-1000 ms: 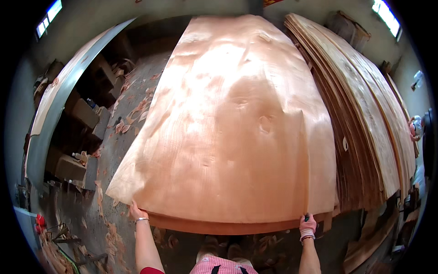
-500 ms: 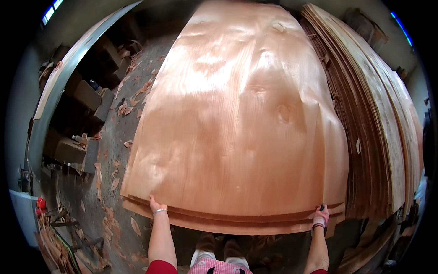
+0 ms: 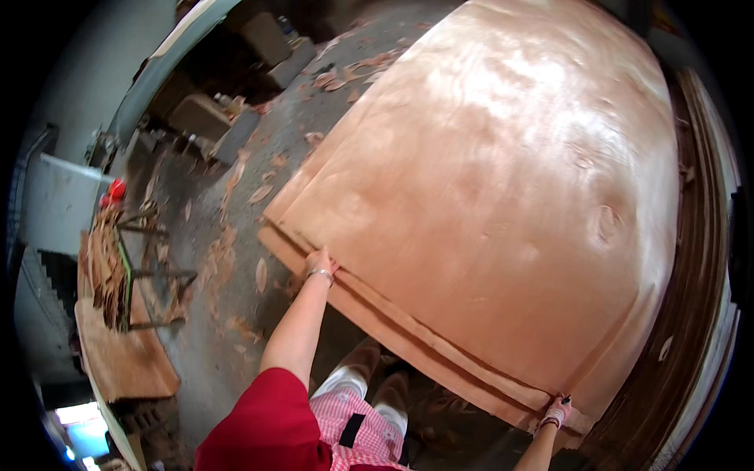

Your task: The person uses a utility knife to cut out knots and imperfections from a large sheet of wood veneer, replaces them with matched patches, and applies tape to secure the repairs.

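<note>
Wide wood sheet held along its near edge by two spread hands

The sheet stretches away ahead of the fingers, its broad face dented and creased. The left hand, bare, has its fingers closed on the near edge, a little in from the left corner. The right hand, gloved, is curled tight on the same edge near the other end; a small dark thing shows at its fingertips, too small to name. Such a wide grip probably keeps a thin, floppy piece from skewing. Just below the fingers, the lower layers jut out toward the person, seemingly giving support underneath.

Right of the gloved fingers stands a thick stack of sheets, edges roughly lined up. Well left of the bare fingers, wood scraps litter the floor.
</note>
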The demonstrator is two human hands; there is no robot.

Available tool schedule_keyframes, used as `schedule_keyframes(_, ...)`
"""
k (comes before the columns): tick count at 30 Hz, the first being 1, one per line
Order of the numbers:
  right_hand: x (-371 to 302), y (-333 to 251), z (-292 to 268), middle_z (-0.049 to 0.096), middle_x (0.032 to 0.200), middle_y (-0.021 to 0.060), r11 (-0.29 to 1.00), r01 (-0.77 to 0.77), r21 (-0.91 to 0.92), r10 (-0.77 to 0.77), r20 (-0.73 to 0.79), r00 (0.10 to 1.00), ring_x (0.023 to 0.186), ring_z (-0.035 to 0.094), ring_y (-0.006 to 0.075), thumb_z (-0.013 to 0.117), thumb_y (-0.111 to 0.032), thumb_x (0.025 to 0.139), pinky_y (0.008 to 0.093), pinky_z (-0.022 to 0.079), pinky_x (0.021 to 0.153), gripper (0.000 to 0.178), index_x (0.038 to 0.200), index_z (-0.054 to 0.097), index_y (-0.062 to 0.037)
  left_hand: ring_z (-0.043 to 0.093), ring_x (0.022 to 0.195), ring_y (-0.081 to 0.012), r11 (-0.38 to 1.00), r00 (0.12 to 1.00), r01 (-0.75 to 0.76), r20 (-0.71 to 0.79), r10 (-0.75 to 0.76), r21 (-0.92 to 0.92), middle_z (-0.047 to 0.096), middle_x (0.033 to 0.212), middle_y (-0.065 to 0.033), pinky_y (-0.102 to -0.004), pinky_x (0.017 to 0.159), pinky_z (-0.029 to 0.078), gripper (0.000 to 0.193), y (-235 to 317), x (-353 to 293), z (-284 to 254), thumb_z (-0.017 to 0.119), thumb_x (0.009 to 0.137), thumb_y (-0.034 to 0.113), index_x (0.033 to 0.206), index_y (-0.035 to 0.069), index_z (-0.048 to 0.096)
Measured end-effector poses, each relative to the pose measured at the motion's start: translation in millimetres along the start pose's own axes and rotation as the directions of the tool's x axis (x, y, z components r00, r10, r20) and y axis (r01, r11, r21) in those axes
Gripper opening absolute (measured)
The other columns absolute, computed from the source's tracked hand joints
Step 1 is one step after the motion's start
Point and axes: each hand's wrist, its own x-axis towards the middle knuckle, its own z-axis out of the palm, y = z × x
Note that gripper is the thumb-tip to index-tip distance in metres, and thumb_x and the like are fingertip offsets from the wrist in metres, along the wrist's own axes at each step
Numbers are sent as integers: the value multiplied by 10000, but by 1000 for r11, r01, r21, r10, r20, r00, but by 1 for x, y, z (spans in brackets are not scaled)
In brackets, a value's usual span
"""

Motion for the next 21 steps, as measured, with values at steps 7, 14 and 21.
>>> schedule_keyframes(7,-20,-51,-18,603,715,73,998,-57,-14,57,53,997,611,553,186,559,-131,808,319,448,579,186,932,573,8,530,440,-179,967,975,-149,-134,179,209,560,649,-81,-295,388,455,253,-1,4,-16,569,840,258,838,8,530)
schedule_keyframes(14,-77,-68,-13,492,549,3,901,-207,380,123,235,964,402,437,114,558,-183,830,258,331,352,148,752,508,-69,545,451,-188,929,936,-212,-211,282,302,579,661,-96,-305,386,450,286,17,56,-45,575,839,280,856,-3,541)
schedule_keyframes(21,-89,-106,-16,504,547,19,936,-169,307,118,177,977,418,452,129,560,-171,811,284,363,375,157,751,531,-29,600,661,-244,873,951,-183,-143,274,453,617,817,-148,-359,591,482,352,4,89,-57,580,832,311,917,-29,556)
